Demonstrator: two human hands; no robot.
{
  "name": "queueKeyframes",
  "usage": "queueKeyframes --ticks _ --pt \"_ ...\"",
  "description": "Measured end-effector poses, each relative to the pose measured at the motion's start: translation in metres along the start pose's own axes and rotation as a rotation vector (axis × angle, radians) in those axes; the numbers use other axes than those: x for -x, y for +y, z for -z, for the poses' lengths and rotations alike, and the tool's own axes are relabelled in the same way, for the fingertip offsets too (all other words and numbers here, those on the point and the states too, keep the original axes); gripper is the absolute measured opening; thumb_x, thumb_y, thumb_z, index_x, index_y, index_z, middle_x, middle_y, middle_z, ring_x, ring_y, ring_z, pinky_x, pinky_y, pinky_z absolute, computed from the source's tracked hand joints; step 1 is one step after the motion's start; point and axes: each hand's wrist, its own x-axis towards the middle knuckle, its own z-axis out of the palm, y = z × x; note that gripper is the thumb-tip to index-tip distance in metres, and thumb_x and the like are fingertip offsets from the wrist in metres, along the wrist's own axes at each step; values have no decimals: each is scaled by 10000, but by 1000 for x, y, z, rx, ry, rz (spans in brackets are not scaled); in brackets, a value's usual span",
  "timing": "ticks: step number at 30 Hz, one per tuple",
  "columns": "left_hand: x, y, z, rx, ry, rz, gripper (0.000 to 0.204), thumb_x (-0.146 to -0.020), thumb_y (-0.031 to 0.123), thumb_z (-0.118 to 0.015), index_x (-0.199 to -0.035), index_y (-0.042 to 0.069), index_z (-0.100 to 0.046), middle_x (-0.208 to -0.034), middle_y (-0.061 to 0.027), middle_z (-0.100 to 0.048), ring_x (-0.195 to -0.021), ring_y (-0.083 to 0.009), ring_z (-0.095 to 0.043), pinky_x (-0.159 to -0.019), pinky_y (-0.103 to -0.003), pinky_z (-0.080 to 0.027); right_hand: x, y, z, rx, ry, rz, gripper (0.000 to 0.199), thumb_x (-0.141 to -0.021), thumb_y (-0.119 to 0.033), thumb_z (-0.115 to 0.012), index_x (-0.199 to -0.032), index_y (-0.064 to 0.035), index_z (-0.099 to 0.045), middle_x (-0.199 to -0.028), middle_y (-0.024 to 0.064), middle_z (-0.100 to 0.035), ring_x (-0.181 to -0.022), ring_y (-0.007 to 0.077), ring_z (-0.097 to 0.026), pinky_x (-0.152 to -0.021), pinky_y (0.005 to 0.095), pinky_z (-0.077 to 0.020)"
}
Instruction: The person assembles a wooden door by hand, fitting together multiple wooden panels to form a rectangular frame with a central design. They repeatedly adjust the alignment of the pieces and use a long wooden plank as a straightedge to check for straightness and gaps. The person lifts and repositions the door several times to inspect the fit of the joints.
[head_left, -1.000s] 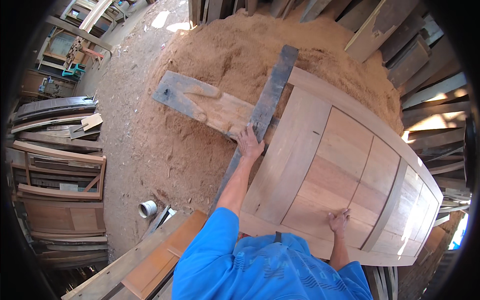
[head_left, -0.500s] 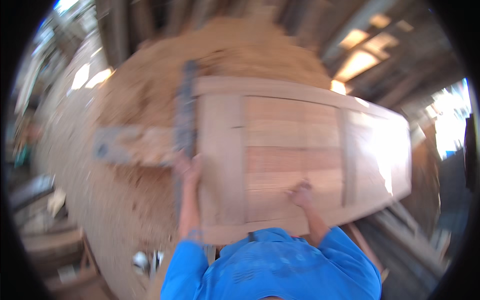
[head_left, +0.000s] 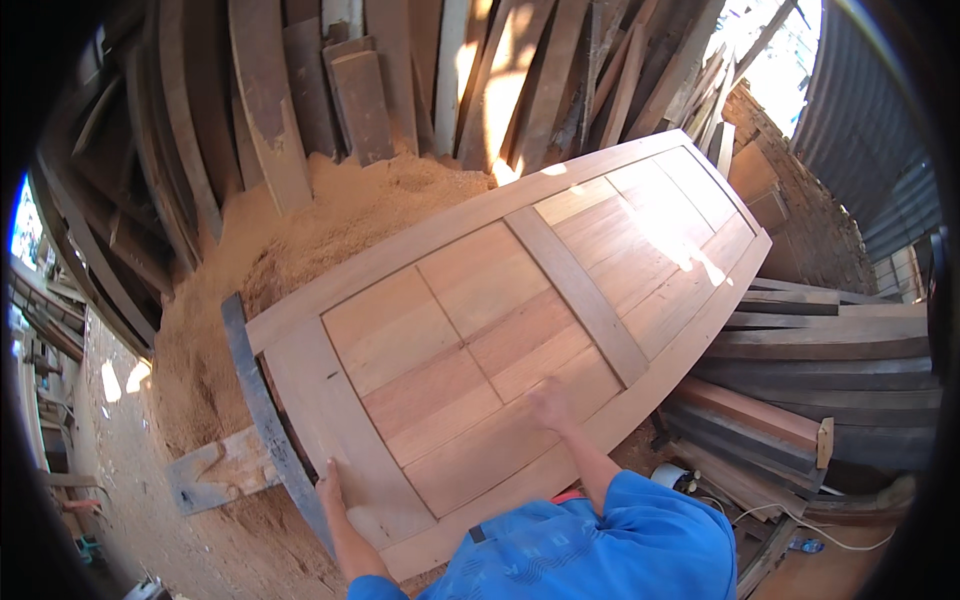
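A large panelled wooden door (head_left: 520, 320) lies flat, running from lower left to upper right. My left hand (head_left: 330, 492) grips its near-left corner edge, fingers curled over the frame. My right hand (head_left: 548, 402) presses flat on a lower panel near the door's long near edge. Under the door's left end runs a dark grey plank (head_left: 255, 400), crossed by a pale weathered board (head_left: 215, 472). My blue sleeves fill the bottom of the view.
A big sawdust heap (head_left: 330, 215) lies behind and left of the door. Boards lean upright along the back (head_left: 340, 90). Stacked dark planks (head_left: 810, 370) sit to the right, with a white roll and cable (head_left: 672, 476) below them.
The view has swung right, so the door now runs diagonally. My left hand has slid from the dark plank to the door's near-left corner; my right hand stays flat on the panels.
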Motion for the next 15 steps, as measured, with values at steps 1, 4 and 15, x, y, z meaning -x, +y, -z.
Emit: queueKeyframes --ticks 1,4,15 --pt "0 11 -18 -134 33 82 950 -763 653 -713 -1183 -185 -558 -1206 -236 -622 -1096 -321 -595 -957 -416 -449 -6 82 -23 59 259 -174 837 -947 -531 -485 -1486 67 -256 -1568 298 -168 -1445 438 -217 -1190 508 -148" --pt "-4 -16 11 -112 237 125 927 -770 647 -712 -1170 -177 -572 -1196 -234 -623 -1097 -308 -591 -956 -411 -450 27 61 107 42 256 -721 828 -926 -572 -498 -1515 -43 -255 -1568 220 -238 -1448 349 -246 -1159 501 -188" --pt "-3 -14 -5 -111 152 -8 917 -819 678 -639 -1190 -159 -574 -1123 -234 -640 -1006 -330 -612 -892 -425 -484 0 270 3 -1103 980 -946 735 -902 -615 -562 -1133 83 -563 -1107 179 -642 -984 271 -613 -869 419 -486"
